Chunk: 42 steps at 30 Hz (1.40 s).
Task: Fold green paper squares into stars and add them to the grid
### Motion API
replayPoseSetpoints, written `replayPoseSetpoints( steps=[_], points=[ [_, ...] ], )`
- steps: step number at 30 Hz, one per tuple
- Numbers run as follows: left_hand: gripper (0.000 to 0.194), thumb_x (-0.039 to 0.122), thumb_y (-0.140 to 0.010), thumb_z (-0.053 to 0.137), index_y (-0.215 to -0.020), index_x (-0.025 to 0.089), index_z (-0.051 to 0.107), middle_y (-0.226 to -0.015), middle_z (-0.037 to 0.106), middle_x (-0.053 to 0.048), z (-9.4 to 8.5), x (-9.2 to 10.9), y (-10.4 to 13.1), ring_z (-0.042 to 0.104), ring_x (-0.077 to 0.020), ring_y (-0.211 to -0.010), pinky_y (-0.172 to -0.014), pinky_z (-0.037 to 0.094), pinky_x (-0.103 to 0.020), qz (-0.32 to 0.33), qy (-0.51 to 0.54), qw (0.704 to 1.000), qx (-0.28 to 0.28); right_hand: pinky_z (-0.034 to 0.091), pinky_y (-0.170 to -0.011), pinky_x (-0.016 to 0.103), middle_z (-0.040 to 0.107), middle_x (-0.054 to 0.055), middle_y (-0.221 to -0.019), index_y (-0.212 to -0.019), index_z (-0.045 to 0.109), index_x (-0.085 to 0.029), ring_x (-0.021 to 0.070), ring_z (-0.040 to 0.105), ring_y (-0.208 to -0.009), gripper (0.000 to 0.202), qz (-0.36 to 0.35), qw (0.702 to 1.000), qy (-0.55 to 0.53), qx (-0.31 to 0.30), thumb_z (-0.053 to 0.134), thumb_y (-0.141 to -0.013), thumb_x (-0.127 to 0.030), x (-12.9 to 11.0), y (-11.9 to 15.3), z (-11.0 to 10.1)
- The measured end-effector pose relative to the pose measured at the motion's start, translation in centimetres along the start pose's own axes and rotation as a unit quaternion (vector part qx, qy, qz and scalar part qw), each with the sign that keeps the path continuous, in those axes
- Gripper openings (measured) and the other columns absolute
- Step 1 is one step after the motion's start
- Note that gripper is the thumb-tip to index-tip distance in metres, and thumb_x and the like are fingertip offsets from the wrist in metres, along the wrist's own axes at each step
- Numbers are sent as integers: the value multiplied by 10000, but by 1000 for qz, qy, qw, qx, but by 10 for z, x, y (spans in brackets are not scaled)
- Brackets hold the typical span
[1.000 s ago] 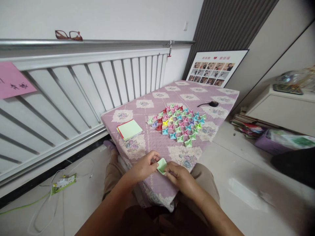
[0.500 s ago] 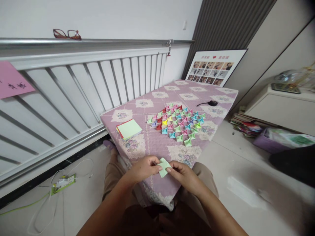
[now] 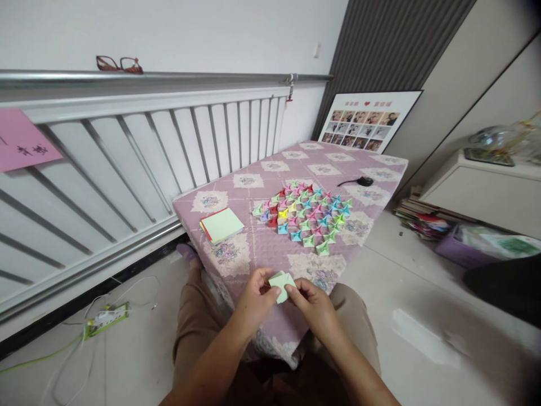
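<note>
A small folded light green paper (image 3: pixel 282 285) is held up over the near corner of the table. My left hand (image 3: pixel 258 296) pinches its left side, thumb on the front face. On its right side, my right hand (image 3: pixel 310 299) grips the paper between thumb and fingers. Beyond my hands, several small folded paper pieces (image 3: pixel 308 213) in green, pink, red, blue and yellow stand in close rows on the cloth. A stack of square paper sheets (image 3: pixel 224 225), light green on top, lies to the left.
The table (image 3: pixel 264 248) has a purple floral cloth. A black object with a thin tail (image 3: pixel 364 181) lies on its right side. A white radiator (image 3: pixel 169 135) runs along the left, with glasses (image 3: pixel 119 64) above. A power strip (image 3: pixel 106 321) is on the floor.
The green paper has turned from a diamond pose to a squarer one, with a flap showing at its top. My left hand has tilted more upright around it.
</note>
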<state>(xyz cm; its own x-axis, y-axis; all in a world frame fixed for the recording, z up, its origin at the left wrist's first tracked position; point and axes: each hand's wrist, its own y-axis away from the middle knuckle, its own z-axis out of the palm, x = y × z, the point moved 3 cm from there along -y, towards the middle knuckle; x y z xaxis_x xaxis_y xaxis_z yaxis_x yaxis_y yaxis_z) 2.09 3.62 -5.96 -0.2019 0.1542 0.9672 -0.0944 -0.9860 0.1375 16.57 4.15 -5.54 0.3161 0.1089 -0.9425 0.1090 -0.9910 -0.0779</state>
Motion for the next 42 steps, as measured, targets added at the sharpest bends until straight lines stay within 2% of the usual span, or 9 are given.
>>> replayPoseSetpoints(
  steps=[5, 10, 13, 16, 19, 23, 30, 34, 42],
  points=[
    [304, 320, -764, 591, -1000, 128, 580, -779, 594, -19, 7, -14, 11, 502, -85, -588, -555, 401, -218, -67, 0, 997, -23, 404, -603, 242, 561, -16, -618, -664, 572, -189, 136, 506, -613, 311, -4, 1000, -11, 18, 556, -822, -457, -1, 6, 2],
    [321, 350, -757, 601, -977, 117, 605, -690, 558, 9, 6, -16, 14, 485, -80, -556, -539, 379, -213, -87, -25, 996, -21, 403, -619, 250, 562, -11, -652, -704, 562, -196, 142, 511, -642, 278, 1, 999, -29, 30, 567, -825, -446, 2, 11, 6],
    [292, 304, -760, 583, -978, 112, 612, -669, 550, 16, 5, -15, 15, 466, -79, -550, -546, 374, -214, -83, -39, 996, -20, 403, -606, 254, 547, -28, -650, -855, 552, -211, 141, 508, -627, 244, 14, 997, -65, 46, 614, -791, -438, 7, 9, 7],
    [268, 238, -767, 550, -993, 111, 617, -667, 550, 16, 3, -14, 16, 456, -84, -565, -560, 373, -217, -70, -54, 996, -31, 403, -587, 255, 549, -37, -654, -1039, 540, -216, 142, 507, -614, 386, 48, 993, -110, 19, 644, -757, -459, 9, 7, 8],
    [283, 189, -765, 530, -1023, 120, 624, -707, 573, 9, 3, -13, 17, 455, -89, -593, -586, 377, -221, -47, -68, 995, -61, 388, -572, 248, 556, -17, -680, -904, 604, -193, 128, 482, -613, 348, 78, 986, -148, -25, 640, -748, -502, 7, 6, 9],
    [280, 183, -769, 525, -1023, 131, 632, -755, 593, -1, 3, -11, 19, 482, -107, -657, -641, 387, -230, -18, -93, 993, -74, 350, -549, 237, 525, -25, -625, -745, 599, -178, 105, 428, -575, 350, 107, 978, -176, -17, 658, -728, -522, 5, 7, 8],
    [216, 286, -806, 517, -826, 107, 637, -667, 553, -4, -1, -19, 19, 461, -109, -593, -591, 366, -237, -35, -153, 986, -65, 362, -557, 239, 512, -27, -635, -738, 593, -182, 109, 435, -593, 342, 96, 979, -181, 6, 675, -716, -514, 5, 6, 10],
    [220, 299, -809, 517, -850, 114, 630, -670, 559, -2, -4, -23, 18, 462, -107, -581, -586, 363, -236, -53, -152, 986, -53, 395, -577, 246, 528, -25, -675, -882, 572, -201, 124, 474, -624, 372, 75, 977, -198, 27, 704, -692, -492, 3, 6, 7],
    [234, 299, -821, 502, -862, 115, 640, -674, 556, -3, -4, -18, 18, 465, -108, -592, -594, 368, -235, -49, -164, 984, -57, 373, -561, 233, 503, -30, -664, -751, 536, -209, 112, 443, -602, 259, 14, 990, -135, 26, 670, -743, -431, -5, 7, 1]
  ],
)
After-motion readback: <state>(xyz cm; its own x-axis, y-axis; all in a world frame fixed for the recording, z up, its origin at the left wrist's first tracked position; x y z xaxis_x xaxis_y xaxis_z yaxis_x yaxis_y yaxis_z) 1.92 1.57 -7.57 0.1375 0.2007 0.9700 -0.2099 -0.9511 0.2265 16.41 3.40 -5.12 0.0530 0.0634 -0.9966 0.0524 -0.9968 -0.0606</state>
